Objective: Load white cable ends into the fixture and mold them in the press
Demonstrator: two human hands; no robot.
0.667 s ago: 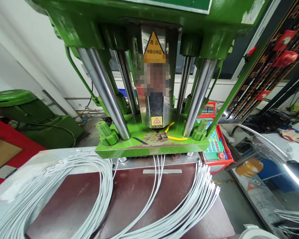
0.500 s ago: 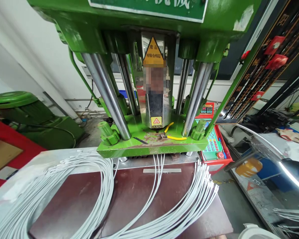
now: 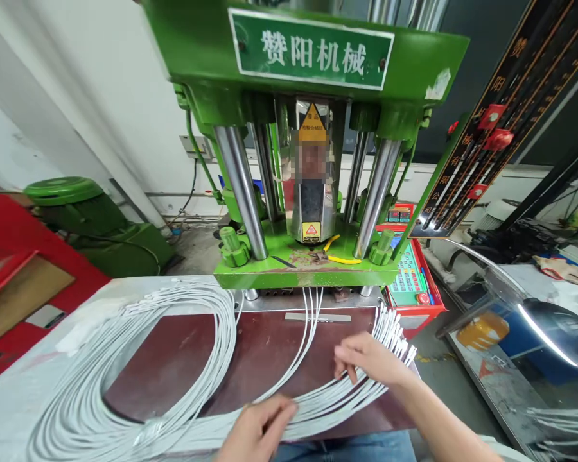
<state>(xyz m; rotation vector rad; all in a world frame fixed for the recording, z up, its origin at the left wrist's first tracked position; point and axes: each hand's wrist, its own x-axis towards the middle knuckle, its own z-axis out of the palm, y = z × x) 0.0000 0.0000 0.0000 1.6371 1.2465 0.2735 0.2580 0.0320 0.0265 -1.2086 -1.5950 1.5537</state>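
A thick bundle of thin white cables (image 3: 327, 410) runs across the brown board, its white-tipped ends (image 3: 397, 337) fanned out at the right. My left hand (image 3: 262, 427) is low over the bundle, thumb and fingers loosely bent with nothing visible between them; whether it touches the cables I cannot tell. Above the bundle near its ends, my right hand (image 3: 366, 359) has loosely curved fingers, slightly apart, and no visible object in them. A few separate cables (image 3: 308, 333) lead up under the green press plate (image 3: 308, 278). The rest form a large coil (image 3: 224, 346) on the left.
Yellow-handled pliers (image 3: 341, 260) and a thin dark strip (image 3: 283, 262) lie on the press plate. A flat metal strip (image 3: 318, 317) rests on the brown board (image 3: 149, 359). A red control box (image 3: 414, 311) stands right, beside a lamp (image 3: 549, 333) and side table.
Both my hands have come into view from below, over the cable bundle. The view has tilted up and shifted left, showing more of the press's sign. The cables look unmoved on the board.
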